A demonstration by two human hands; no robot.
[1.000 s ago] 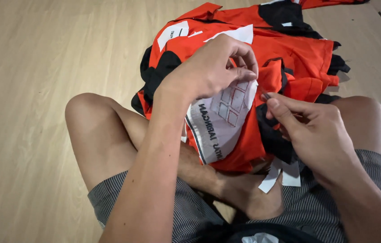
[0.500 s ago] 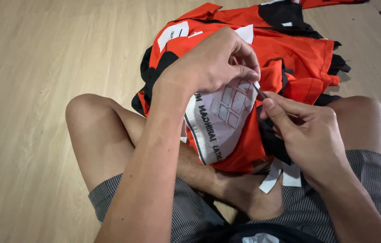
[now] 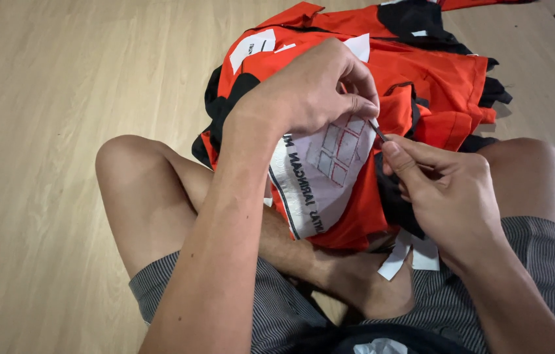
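Head view: left hand [image 3: 310, 92] pinches the white patch [image 3: 320, 174] on the orange garment [image 3: 435, 78] over the lap. Right hand [image 3: 451, 196] closes finger and thumb on a thin dark tool [image 3: 377, 130], long axis slanting up-left, tip at the patch's edge.

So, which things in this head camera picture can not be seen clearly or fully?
- The thin dark tool in the right hand: too small to tell its kind; the fingers hide most of it.
- The edge of the white patch under the left hand: that hand covers it.
- The orange and black garments: cut off by the top edge.
- The white paper pieces: partly behind the right hand.
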